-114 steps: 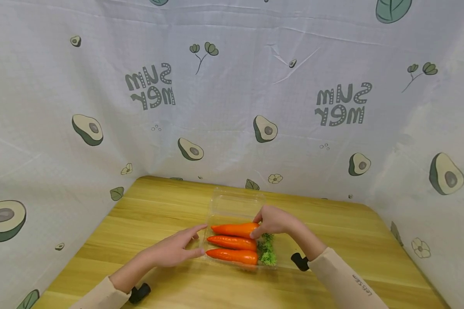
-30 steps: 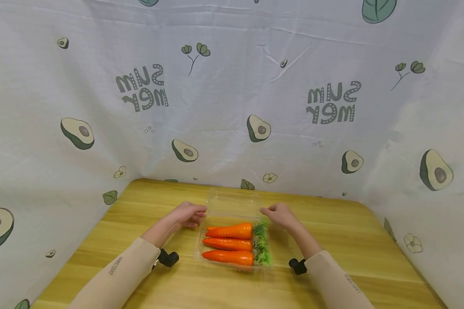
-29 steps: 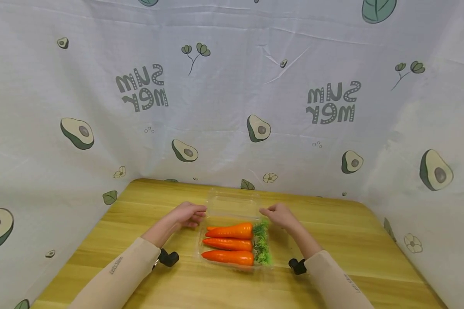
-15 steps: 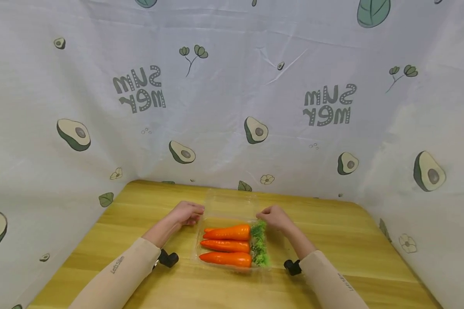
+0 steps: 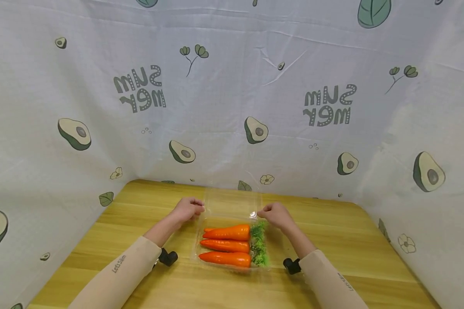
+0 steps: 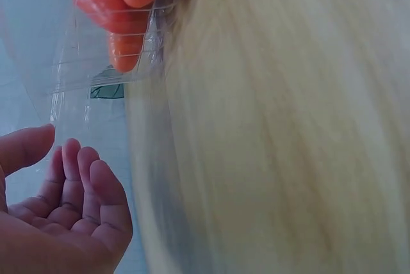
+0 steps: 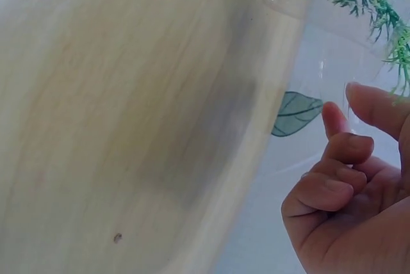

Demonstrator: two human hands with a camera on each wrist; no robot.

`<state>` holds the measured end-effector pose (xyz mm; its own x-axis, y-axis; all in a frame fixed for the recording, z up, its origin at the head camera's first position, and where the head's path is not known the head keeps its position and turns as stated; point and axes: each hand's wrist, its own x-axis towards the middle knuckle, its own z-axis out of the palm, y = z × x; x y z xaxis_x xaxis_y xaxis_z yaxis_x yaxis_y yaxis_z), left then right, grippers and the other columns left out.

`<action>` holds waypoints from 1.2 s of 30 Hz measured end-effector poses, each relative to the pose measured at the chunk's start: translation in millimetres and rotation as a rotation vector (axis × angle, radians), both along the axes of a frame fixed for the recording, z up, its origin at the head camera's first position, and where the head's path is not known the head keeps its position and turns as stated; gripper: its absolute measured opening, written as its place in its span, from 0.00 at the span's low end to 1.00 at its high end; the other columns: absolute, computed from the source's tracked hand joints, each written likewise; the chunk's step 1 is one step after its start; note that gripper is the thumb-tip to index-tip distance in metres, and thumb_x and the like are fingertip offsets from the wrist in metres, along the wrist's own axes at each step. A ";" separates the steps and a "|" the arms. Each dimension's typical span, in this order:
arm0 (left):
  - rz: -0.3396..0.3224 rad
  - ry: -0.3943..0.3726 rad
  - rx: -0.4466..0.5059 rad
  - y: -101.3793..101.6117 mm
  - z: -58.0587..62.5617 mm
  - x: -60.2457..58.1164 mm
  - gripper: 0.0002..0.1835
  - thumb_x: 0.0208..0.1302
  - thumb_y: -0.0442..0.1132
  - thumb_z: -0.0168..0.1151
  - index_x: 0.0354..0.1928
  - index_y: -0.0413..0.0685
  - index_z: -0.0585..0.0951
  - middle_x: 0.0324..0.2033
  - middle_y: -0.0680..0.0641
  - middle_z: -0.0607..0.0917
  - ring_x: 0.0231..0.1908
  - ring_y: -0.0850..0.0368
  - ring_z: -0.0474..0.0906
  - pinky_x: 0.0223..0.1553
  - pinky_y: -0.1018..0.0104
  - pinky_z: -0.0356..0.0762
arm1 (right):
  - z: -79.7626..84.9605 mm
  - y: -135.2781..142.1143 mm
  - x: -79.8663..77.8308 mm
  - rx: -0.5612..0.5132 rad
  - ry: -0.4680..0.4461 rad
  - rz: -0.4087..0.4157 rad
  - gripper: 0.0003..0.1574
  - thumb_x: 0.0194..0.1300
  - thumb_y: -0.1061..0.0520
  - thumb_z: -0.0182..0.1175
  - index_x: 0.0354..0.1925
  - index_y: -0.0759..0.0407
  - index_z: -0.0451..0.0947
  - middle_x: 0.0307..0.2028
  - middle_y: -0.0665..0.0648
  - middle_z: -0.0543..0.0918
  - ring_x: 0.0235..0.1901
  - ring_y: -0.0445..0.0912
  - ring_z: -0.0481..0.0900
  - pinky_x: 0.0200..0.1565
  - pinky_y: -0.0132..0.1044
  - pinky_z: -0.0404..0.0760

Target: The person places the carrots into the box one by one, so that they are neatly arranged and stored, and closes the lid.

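A clear plastic clamshell box (image 5: 198,253) stands on the table with its hinged lid (image 5: 232,201) raised at the back. Several orange carrots (image 5: 226,246) lie side by side in it, tips to the left, with feathery green tops (image 5: 259,244) at the right. My left hand (image 5: 188,209) pinches the lid's left edge; in the left wrist view its thumb (image 6: 29,148) and fingertips meet the clear sheet. My right hand (image 5: 277,215) holds the lid's right edge between thumb and forefinger, the other fingers curled in the right wrist view.
The wooden table (image 5: 321,240) reaches back to a white avocado-print curtain (image 5: 216,98), which also hangs along both sides. A black wrist camera (image 5: 168,257) sits on the left wrist and another wrist camera (image 5: 292,266) on the right.
Earlier the right hand gripped the rear carrot and the left was beside the box. Both hands then went to the lid. Since half a second ago the lid has tilted upward.
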<state>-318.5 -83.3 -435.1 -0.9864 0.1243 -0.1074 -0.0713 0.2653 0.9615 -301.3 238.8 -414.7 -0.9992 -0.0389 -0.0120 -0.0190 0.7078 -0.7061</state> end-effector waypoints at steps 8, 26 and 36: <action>0.020 0.139 -0.117 1.9 6.8 3.8 0.08 0.65 0.30 0.64 0.45 0.37 0.81 0.36 0.45 0.82 0.34 0.51 0.76 0.30 0.66 0.73 | 5.6 0.3 2.9 -0.015 0.029 -0.026 0.10 0.65 0.54 0.67 0.31 0.60 0.82 0.27 0.52 0.76 0.23 0.43 0.63 0.26 0.36 0.64; 0.043 0.286 -0.260 -3.1 22.3 14.8 0.09 0.71 0.38 0.61 0.46 0.44 0.86 0.34 0.45 0.85 0.35 0.53 0.79 0.37 0.64 0.78 | 20.3 -0.3 19.3 0.034 0.074 -0.021 0.16 0.70 0.52 0.59 0.47 0.61 0.86 0.46 0.60 0.86 0.37 0.50 0.77 0.38 0.42 0.76; 0.034 0.281 -0.201 -7.2 26.9 23.1 0.14 0.74 0.45 0.59 0.47 0.45 0.87 0.31 0.46 0.84 0.32 0.53 0.79 0.35 0.63 0.77 | 25.1 2.3 26.7 -0.029 0.072 -0.029 0.22 0.77 0.53 0.47 0.52 0.60 0.85 0.56 0.64 0.83 0.26 0.46 0.69 0.31 0.42 0.71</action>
